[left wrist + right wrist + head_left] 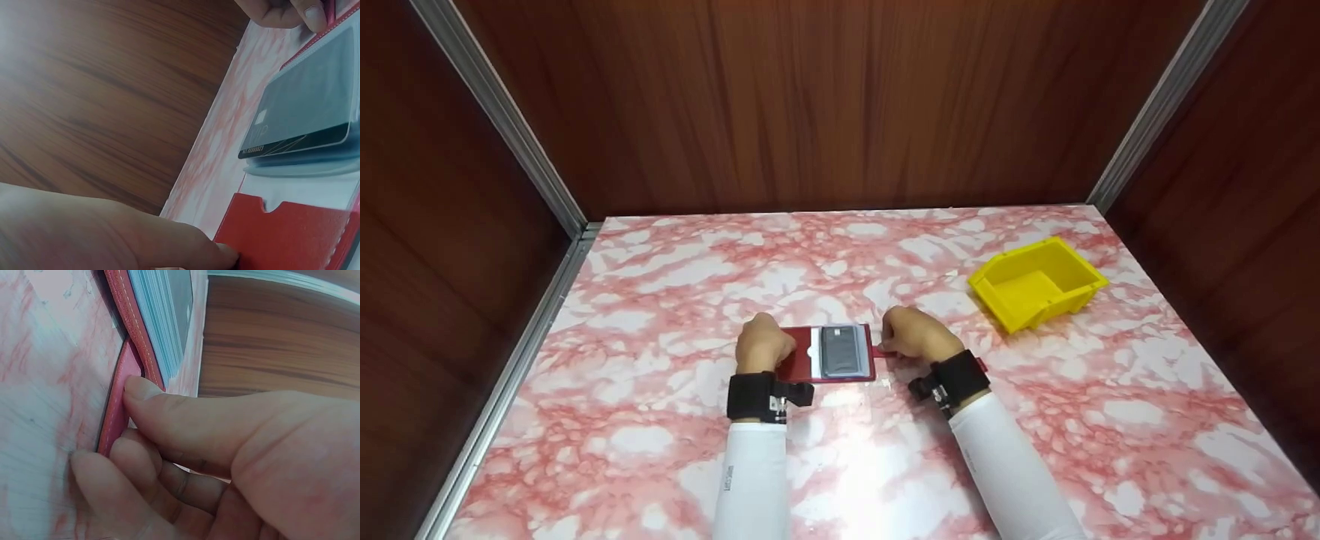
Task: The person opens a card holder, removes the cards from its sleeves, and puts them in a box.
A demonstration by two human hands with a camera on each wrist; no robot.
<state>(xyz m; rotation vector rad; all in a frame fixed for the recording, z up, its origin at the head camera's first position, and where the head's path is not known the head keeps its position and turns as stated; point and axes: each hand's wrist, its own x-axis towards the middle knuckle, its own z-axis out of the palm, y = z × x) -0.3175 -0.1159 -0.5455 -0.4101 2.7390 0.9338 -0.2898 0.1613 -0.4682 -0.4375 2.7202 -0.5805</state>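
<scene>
A red card holder (795, 364) lies unfolded on the table. Its right half carries a stack of clear sleeves with a dark bank card (844, 351) in the top one; the left half has a red inner pocket with a notch, clear in the left wrist view. My left hand (763, 343) grips the holder's left edge, thumb on the red pocket (281, 225). At the opposite edge, my right hand (916, 335) pinches the red closure strap (117, 405) between thumb and fingers. The palm hides the strap's far part in the head view.
A yellow plastic bin (1024, 292) stands at the back right of the red-and-white marbled table (660, 465). Brown wood-grain panels (840, 105) with metal corner rails enclose the table at the back and on both sides.
</scene>
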